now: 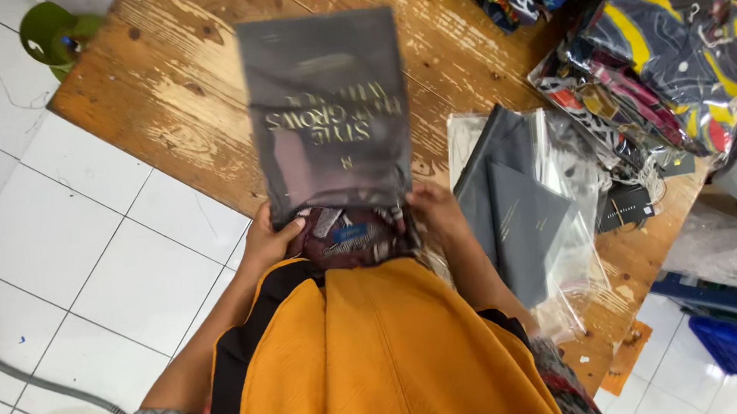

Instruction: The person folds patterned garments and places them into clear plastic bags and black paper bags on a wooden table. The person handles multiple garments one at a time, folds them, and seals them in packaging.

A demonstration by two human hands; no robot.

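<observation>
A worn wooden tabletop [178, 82] fills the upper part of the view, set on a white tiled floor [61, 254]. At its far right lies a heap of folded patterned cloth [677, 47] in clear wrappers, and nearer the middle a stack of grey bags [516, 214] rests on clear plastic [569, 167]. A large grey bag [327, 106] with pale lettering stands upright over the tabletop's near edge, held at its lower corners. The left hand [268, 236] grips the bag's lower left corner, fingers curled round it; the right hand [435, 213] is closed on the lower right corner. Between the two hands, a folded dark red patterned garment [355, 238] sits half inside the bag's open mouth. A small green cup [49, 32] stands at the tabletop's far left corner.
</observation>
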